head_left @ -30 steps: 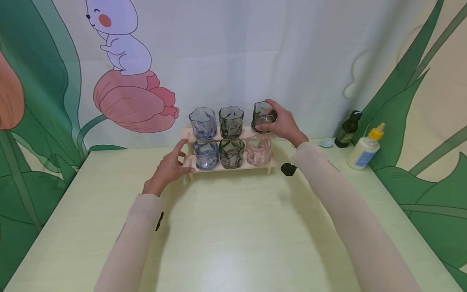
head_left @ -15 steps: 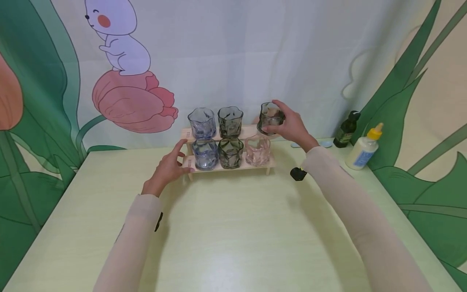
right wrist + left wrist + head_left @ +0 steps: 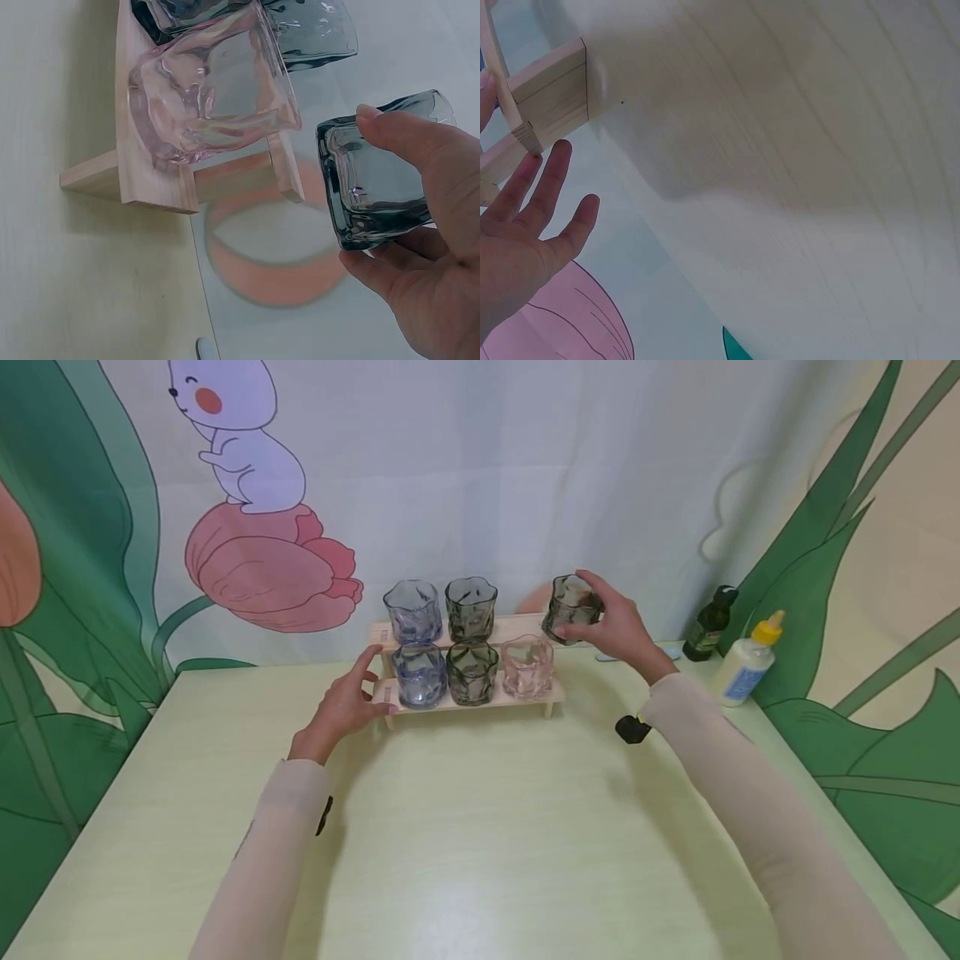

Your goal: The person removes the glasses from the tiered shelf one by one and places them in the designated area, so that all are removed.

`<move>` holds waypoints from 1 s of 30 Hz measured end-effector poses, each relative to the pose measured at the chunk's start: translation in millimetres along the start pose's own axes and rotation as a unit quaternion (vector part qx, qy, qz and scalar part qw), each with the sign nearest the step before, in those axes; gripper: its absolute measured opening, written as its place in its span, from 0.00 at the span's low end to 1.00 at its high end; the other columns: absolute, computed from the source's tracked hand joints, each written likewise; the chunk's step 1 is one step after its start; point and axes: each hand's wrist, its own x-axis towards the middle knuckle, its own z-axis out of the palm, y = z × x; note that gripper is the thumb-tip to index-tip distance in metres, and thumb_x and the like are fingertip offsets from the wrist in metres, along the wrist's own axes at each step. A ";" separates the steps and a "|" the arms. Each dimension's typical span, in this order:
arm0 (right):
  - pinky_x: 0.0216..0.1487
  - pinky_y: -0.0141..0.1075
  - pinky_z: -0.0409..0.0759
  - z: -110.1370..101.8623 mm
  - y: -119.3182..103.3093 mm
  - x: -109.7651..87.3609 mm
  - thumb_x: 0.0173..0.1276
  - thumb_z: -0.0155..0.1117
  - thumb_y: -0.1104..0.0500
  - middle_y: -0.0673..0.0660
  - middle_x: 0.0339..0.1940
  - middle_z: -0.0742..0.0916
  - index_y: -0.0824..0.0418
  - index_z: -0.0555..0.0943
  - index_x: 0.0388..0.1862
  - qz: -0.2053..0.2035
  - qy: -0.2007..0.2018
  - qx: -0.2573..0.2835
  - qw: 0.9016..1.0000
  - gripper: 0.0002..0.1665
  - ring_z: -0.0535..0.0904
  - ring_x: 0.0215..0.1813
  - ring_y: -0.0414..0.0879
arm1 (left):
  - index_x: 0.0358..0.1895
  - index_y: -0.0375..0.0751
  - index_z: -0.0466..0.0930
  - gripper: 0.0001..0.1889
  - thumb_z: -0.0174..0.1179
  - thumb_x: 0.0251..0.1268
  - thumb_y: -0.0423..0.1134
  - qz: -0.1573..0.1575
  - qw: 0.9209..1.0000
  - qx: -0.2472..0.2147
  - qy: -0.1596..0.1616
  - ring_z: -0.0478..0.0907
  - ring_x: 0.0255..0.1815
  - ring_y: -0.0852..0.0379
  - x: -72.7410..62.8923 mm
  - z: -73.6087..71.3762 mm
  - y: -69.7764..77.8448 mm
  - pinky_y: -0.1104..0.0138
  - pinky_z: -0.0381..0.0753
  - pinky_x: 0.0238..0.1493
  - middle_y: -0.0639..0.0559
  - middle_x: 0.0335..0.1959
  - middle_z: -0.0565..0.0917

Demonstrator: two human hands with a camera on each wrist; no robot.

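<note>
My right hand holds a smoky grey glass tumbler with wavy sides, thumb on one side and fingers on the other. In the right wrist view this tumbler is tilted, apart from the two-tier wooden rack. My left hand grips the rack's left end, thumb at the lower shelf and forefinger at the upper. On the upper shelf stand a bluish tumbler and a grey one. Below them are a blue tumbler, a dark greenish one and a pink one.
At the table's back right stand a dark bottle with a black cap and a white bottle with a yellow nozzle. A small pale blue flat thing lies near them. A printed cloth hangs right behind the rack.
My right hand has carried the grey tumbler rightward from above the upper shelf's right end to beyond it, and slightly lower. My left hand has stayed at the rack.
</note>
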 end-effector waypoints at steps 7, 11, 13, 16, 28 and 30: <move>0.59 0.58 0.74 -3.8 11.5 -13.9 0.62 0.75 0.49 0.65 0.61 0.81 0.48 0.55 0.81 0.012 -0.005 0.011 1.000 0.54 0.77 0.60 0.61 | 0.81 0.62 0.40 0.53 0.70 0.61 0.37 0.003 1.000 -0.002 0.001 0.79 0.57 0.35 -1.5 -0.4 -1.2 0.44 0.78 0.56 0.34 0.67 0.72; 0.59 0.58 0.74 -4.5 18.3 -23.0 0.62 0.75 0.48 0.65 0.62 0.80 0.48 0.55 0.81 0.026 -0.008 0.023 0.999 0.55 0.76 0.62 0.60 | 0.81 0.62 0.40 0.53 0.70 0.62 0.37 0.001 1.000 -0.003 -0.001 0.78 0.58 0.35 -1.5 -0.6 -0.5 0.44 0.78 0.56 0.34 0.68 0.72; 0.60 0.58 0.74 -4.5 21.8 -26.9 0.61 0.75 0.50 0.65 0.62 0.80 0.49 0.55 0.81 0.029 -0.008 0.026 0.999 0.54 0.76 0.62 0.60 | 0.81 0.63 0.39 0.53 0.70 0.62 0.37 -0.002 1.000 -0.003 -0.002 0.78 0.58 0.35 -1.6 -0.7 0.2 0.44 0.79 0.56 0.34 0.68 0.72; 0.61 0.58 0.73 -3.9 26.3 -32.1 0.61 0.76 0.51 0.66 0.62 0.80 0.49 0.57 0.80 0.033 -0.005 0.028 0.999 0.54 0.76 0.63 0.60 | 0.81 0.63 0.39 0.53 0.70 0.62 0.37 -0.003 1.000 -0.002 -0.002 0.78 0.58 0.35 -0.8 -0.5 0.2 0.44 0.79 0.56 0.34 0.68 0.72; 0.60 0.59 0.74 4.0 43.9 -50.5 0.61 0.76 0.50 0.67 0.62 0.80 0.50 0.56 0.81 0.044 -0.010 0.008 0.999 0.54 0.75 0.63 0.62 | 0.81 0.63 0.39 0.54 0.70 0.62 0.37 0.000 1.000 -0.002 -0.002 0.78 0.58 0.35 1.5 0.2 -3.0 0.44 0.79 0.56 0.35 0.68 0.72; 0.60 0.60 0.73 5.5 47.4 -54.5 0.61 0.76 0.50 0.68 0.62 0.79 0.50 0.56 0.81 0.046 -0.011 0.006 0.999 0.55 0.75 0.63 0.62 | 0.81 0.63 0.39 0.54 0.70 0.62 0.37 0.003 1.000 -0.002 -0.002 0.79 0.58 0.35 1.1 0.4 -2.5 0.44 0.79 0.55 0.35 0.68 0.72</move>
